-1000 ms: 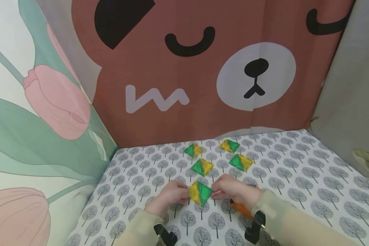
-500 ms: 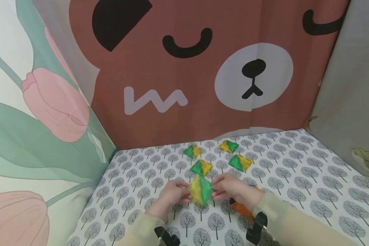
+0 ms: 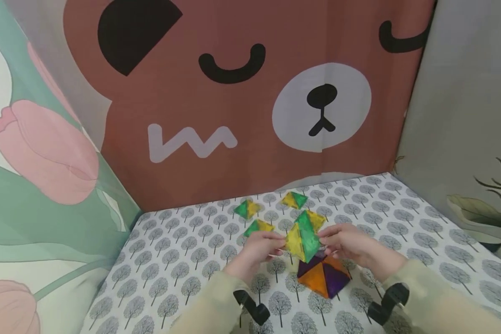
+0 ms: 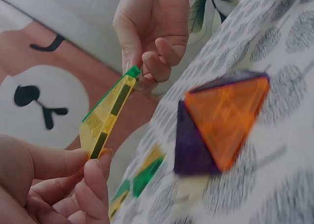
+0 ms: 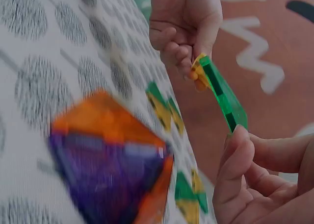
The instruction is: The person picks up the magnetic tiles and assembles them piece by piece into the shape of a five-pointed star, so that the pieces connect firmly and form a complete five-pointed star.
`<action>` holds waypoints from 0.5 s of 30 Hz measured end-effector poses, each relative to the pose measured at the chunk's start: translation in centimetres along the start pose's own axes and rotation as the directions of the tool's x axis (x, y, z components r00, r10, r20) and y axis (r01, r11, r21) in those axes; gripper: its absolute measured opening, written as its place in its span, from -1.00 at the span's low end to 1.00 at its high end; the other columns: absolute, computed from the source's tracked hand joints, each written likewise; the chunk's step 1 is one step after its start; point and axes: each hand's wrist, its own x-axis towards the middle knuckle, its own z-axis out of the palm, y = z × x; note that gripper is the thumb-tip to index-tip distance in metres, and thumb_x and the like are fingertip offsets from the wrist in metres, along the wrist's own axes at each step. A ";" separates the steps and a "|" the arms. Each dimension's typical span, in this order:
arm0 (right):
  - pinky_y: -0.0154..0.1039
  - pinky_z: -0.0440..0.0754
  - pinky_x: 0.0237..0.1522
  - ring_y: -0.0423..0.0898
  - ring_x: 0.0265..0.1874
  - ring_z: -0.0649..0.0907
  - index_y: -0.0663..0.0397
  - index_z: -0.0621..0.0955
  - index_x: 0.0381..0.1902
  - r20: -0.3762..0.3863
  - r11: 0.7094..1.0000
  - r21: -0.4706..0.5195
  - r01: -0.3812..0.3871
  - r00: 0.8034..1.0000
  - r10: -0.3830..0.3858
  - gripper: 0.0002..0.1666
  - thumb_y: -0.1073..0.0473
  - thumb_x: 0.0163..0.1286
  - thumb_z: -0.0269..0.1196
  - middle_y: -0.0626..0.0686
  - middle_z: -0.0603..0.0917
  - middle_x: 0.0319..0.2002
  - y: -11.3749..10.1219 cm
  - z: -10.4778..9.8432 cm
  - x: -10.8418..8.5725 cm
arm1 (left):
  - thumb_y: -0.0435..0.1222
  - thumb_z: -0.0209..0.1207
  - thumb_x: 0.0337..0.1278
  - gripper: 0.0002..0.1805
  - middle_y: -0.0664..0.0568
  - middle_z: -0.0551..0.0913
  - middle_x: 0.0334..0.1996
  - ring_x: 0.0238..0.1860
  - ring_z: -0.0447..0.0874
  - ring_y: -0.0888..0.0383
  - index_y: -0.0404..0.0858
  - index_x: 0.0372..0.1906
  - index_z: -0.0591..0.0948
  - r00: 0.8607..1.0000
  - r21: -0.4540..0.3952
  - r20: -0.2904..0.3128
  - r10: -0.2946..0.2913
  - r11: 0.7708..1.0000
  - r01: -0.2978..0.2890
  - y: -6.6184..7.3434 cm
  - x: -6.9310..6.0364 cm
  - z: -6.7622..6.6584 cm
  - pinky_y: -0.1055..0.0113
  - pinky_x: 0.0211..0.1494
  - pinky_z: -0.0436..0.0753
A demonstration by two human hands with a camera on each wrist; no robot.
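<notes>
Both hands hold a green and yellow pair of joined triangular magnetic tiles (image 3: 309, 237) in the air. My left hand (image 3: 256, 253) pinches the yellow tile's outer corner between thumb and fingers. On the other side, my right hand (image 3: 355, 245) pinches the green tile's outer corner. In the left wrist view the pair (image 4: 109, 117) appears nearly edge-on, slightly bent along its seam. Just below and nearer the body, an orange and purple shape of joined triangular tiles (image 3: 315, 280) rests on the cloth, raised in the middle; its far part is partly hidden by the held pair.
Further back on the tree-print cloth (image 3: 167, 264) lie more green and yellow tile pairs: one far left (image 3: 247, 209), one far right (image 3: 294, 200), one behind the left hand (image 3: 259, 227). Another pair (image 3: 316, 219) is partly covered. A bear-print curtain (image 3: 242, 171) closes the back.
Both hands have raised the green and yellow pair and carried it right, over the orange and purple shape, which is now uncovered by the right arm. The head view has shifted right.
</notes>
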 end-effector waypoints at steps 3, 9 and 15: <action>-0.33 0.61 -0.44 -0.09 -0.44 0.64 0.50 0.44 0.20 -0.021 1.000 0.000 -0.012 1.000 0.012 -0.55 0.33 0.43 0.16 0.11 0.64 -0.24 0.7 -1.4 0.1 | -0.35 0.27 0.25 -0.81 0.02 0.73 -0.36 -0.48 0.62 0.23 -0.26 -0.07 0.73 1.000 0.001 0.010 -0.002 1.000 0.002 -0.1 1.1 1.4 0.40 -0.42 0.51; -0.39 0.62 -0.46 -0.15 -0.49 0.64 0.47 0.51 0.13 -0.072 0.996 0.056 -0.063 0.995 0.067 -0.60 0.36 0.38 0.20 0.11 0.69 -0.27 2.4 -2.9 0.7 | -0.38 0.27 0.24 -0.84 0.01 0.73 -0.42 -0.55 0.57 0.23 -0.25 -0.12 0.75 1.000 0.002 -0.003 -0.028 1.000 0.028 -0.6 2.4 3.5 0.44 -0.55 0.36; -0.42 0.61 -0.48 -0.17 -0.51 0.63 0.45 0.54 0.11 -0.081 0.994 0.088 -0.067 0.994 0.074 -0.62 0.37 0.37 0.21 0.10 0.70 -0.33 3.5 -3.7 1.0 | -0.38 0.27 0.24 -0.84 0.01 0.74 -0.43 -0.54 0.55 0.23 -0.25 -0.12 0.76 0.999 0.033 -0.016 -0.029 0.999 0.029 -0.9 3.0 4.6 0.46 -0.56 0.35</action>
